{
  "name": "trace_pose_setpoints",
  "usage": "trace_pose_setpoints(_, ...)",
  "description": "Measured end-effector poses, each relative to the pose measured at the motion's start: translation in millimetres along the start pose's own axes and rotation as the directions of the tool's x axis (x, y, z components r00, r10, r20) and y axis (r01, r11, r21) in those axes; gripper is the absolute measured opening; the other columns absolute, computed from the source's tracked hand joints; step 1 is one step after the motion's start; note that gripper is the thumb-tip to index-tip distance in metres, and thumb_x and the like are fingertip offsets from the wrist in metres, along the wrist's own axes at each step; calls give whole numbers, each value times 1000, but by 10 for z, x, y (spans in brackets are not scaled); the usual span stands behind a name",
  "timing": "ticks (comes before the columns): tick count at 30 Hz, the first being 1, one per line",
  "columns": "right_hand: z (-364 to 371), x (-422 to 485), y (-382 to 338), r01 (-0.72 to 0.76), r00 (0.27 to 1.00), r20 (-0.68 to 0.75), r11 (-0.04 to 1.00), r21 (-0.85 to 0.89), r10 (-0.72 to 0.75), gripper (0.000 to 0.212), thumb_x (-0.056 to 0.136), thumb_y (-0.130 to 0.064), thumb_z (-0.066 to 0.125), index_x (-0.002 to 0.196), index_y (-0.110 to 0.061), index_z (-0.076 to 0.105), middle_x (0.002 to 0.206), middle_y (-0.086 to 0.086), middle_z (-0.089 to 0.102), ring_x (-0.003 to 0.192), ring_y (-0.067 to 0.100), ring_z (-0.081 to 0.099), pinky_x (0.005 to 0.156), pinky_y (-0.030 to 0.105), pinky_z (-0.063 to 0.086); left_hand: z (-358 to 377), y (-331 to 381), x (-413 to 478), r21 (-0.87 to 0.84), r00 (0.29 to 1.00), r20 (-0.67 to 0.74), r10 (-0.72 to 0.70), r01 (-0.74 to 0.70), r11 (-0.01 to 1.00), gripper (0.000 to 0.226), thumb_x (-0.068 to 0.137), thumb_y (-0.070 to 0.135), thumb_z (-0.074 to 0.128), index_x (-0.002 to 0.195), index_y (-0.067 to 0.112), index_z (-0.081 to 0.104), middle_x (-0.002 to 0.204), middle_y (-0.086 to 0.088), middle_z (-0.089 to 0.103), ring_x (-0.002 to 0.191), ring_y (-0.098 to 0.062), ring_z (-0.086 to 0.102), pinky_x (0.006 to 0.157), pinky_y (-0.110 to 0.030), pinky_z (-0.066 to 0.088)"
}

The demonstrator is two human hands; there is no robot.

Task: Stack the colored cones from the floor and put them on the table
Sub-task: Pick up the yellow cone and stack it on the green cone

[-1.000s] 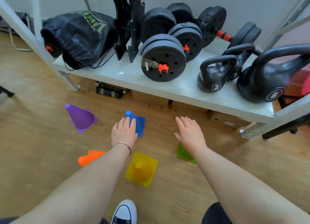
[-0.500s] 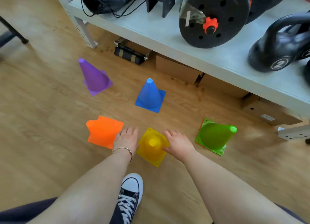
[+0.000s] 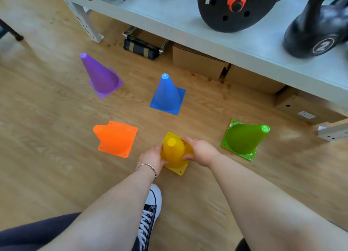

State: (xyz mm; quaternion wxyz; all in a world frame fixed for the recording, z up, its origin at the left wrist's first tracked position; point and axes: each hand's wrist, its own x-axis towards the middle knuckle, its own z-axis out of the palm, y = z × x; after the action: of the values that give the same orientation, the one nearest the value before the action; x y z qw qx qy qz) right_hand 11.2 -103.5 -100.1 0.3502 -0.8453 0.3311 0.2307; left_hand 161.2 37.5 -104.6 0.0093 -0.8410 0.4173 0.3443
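Observation:
Several coloured cones stand on the wooden floor. The yellow cone is nearest to me, gripped on both sides by my left hand and my right hand. To its left stands an orange cone. A green cone is on the right, with an orange edge showing under its base. Farther off are a blue cone and a purple cone. The pale table runs across the top of the view.
On the table sit a black weight plate, a kettlebell and a black bag's cords. Under it lie cardboard boxes and a black strapped bundle. My sneaker is just behind the yellow cone. A table leg stands at upper left.
My head has tipped down and closer to the floor. Both hands dropped from hovering near the blue cone onto the yellow cone and now close around its sides.

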Motion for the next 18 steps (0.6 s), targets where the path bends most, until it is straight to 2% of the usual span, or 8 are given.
trace_pose_setpoints(7,-404,-197,128,-2,994,-106,996,91,12,85,75,-44,80,147,-28,38,139,9,58,125,29,55,101,35,45,-242,262,-16,-203,994,-82,72,-87,975,68,82,29,69,142,29,36,137,-2,57,123,-27,55,99,-38,46)
trace_pose_setpoints(12,-785,-538,160,9,976,-217,985,174,29,81,71,-44,82,142,-29,45,132,4,62,120,26,58,101,40,48,-685,583,-80,-218,971,-135,198,-224,950,65,81,26,72,139,27,44,133,-1,61,123,-22,56,102,-36,45)
trace_pose_setpoints(18,-1334,-1009,283,21,928,-367,976,217,61,78,70,-46,82,139,-32,48,130,0,64,118,22,59,101,38,48,-1214,1156,-165,-180,932,-189,310,-343,922,63,82,30,72,138,32,44,130,3,62,122,-21,56,102,-39,47)
